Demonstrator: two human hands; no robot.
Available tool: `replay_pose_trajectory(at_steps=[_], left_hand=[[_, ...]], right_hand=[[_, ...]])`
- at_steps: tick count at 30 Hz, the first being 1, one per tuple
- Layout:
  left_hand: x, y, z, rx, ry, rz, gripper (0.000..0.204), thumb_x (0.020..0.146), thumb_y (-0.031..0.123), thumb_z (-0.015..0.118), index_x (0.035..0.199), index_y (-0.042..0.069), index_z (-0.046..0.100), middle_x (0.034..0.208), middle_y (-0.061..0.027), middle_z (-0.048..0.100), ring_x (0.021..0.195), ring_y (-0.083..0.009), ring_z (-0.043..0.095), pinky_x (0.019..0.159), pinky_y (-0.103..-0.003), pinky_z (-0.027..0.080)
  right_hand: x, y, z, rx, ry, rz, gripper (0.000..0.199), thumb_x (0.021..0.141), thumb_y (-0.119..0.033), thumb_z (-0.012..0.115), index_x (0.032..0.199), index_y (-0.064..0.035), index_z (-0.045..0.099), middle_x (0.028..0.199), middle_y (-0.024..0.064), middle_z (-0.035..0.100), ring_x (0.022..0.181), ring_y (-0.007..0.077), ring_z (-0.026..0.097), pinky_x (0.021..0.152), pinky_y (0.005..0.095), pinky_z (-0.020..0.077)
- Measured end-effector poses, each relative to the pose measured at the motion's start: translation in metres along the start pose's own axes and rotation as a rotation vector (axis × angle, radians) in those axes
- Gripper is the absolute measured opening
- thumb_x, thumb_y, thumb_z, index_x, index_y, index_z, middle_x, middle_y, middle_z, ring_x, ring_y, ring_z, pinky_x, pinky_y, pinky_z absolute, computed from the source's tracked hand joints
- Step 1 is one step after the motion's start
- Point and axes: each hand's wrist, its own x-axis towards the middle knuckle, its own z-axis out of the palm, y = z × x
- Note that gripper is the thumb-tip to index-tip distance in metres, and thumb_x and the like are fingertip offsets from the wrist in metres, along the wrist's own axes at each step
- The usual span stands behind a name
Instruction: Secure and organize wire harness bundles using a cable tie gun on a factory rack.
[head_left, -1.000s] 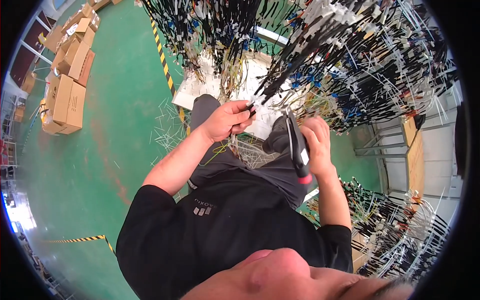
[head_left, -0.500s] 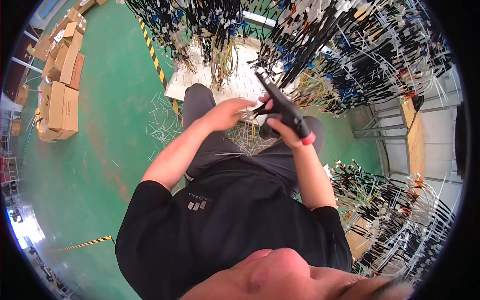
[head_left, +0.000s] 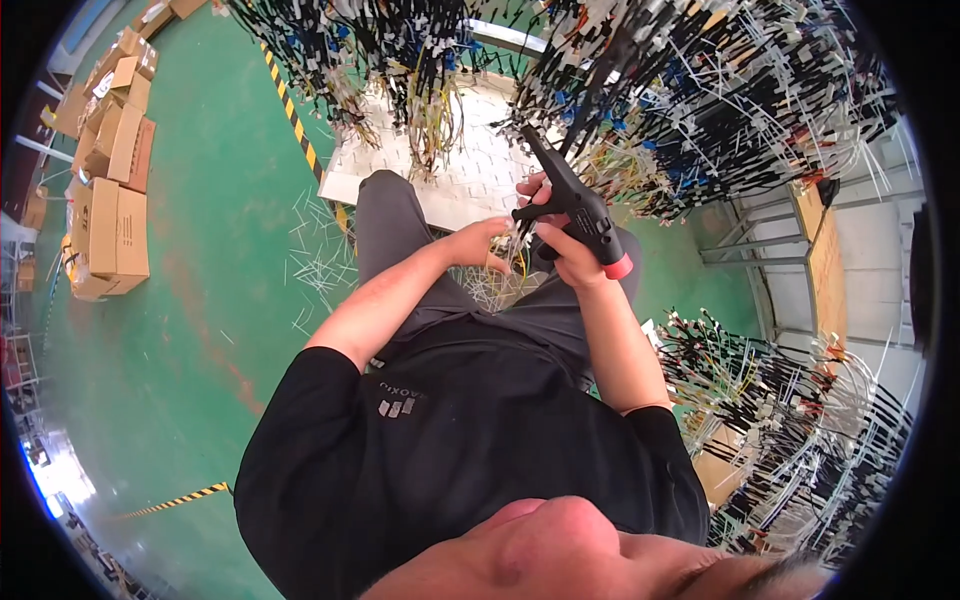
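Observation:
My right hand (head_left: 568, 248) grips a black pistol-shaped cable-tie tool (head_left: 575, 205) with a red end cap, its nose pointing up toward the hanging wire bundles (head_left: 640, 110). My left hand (head_left: 487, 243) sits just left of the tool, fingers pinched on thin white ties or wires in front of my lap. Both hands are held close together above my grey trousers (head_left: 400, 260).
Dense racks of black, white and blue wire harnesses hang ahead and to the right (head_left: 790, 420). Cut white tie ends (head_left: 320, 255) litter the green floor. Cardboard boxes (head_left: 110, 210) are stacked at the far left. A yellow-black floor stripe (head_left: 295, 120) runs nearby.
Both hands dropped from the hanging bundles down toward my lap and came together. The tool swung round so its nose points up-left.

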Motion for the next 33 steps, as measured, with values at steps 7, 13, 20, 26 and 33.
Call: replay_pose_trajectory(at_steps=[7,13,20,26,33], left_hand=[[0.009,0.006,0.038,-0.450,0.005,-0.131,0.032,0.099,0.024,0.076,0.123,0.003,0.070,0.109,-0.0111,0.076,0.101,-0.0193,0.070,0.093,-0.037,0.055],[0.027,-0.034,-0.036,0.099,0.586,0.210,0.037,0.086,-0.006,0.063,0.121,0.005,0.069,0.113,-0.0170,0.072,0.111,-0.0394,0.066,0.097,-0.042,0.052],[-0.009,-0.007,-0.164,0.518,0.114,0.161,0.032,0.091,-0.001,0.059,0.118,0.010,0.071,0.115,-0.0151,0.073,0.111,-0.0356,0.069,0.095,-0.042,0.055],[-0.094,0.031,-0.218,0.512,-0.055,-0.358,0.023,0.104,0.016,0.058,0.125,0.008,0.065,0.101,-0.0128,0.072,0.093,-0.0263,0.067,0.085,-0.040,0.054],[-0.144,0.098,-0.188,-0.659,-0.218,-0.769,0.031,0.113,0.039,0.053,0.121,0.011,0.062,0.073,0.0035,0.055,0.054,-0.0060,0.044,0.043,-0.025,0.035]], right_hand=[[-0.008,-0.020,-0.002,-0.076,-0.006,-0.005,0.036,0.083,-0.004,0.074,0.118,-0.0034,0.065,0.136,0.0128,0.060,0.137,0.0320,0.057,0.119,0.0480,0.0421],[-0.026,-0.035,-0.021,-0.361,-0.088,-0.090,0.090,0.088,-0.008,0.077,0.166,0.0002,0.033,0.123,0.0059,0.065,0.119,0.0181,0.059,0.113,0.0359,0.0408],[-0.058,-0.017,-0.026,-0.134,0.007,-0.041,0.074,0.087,-0.009,0.077,0.155,-0.0007,0.050,0.146,0.0113,0.060,0.125,0.0208,0.058,0.119,0.0419,0.0391],[-0.073,0.000,-0.031,-0.123,-0.022,-0.062,0.035,0.088,-0.001,0.071,0.123,-0.0006,0.066,0.137,0.0141,0.065,0.134,0.0282,0.059,0.115,0.0432,0.0445],[-0.100,0.020,-0.036,-0.158,-0.018,0.068,0.045,0.087,0.003,0.069,0.132,-0.0002,0.066,0.129,0.0139,0.071,0.126,0.0275,0.066,0.112,0.0424,0.0483]])
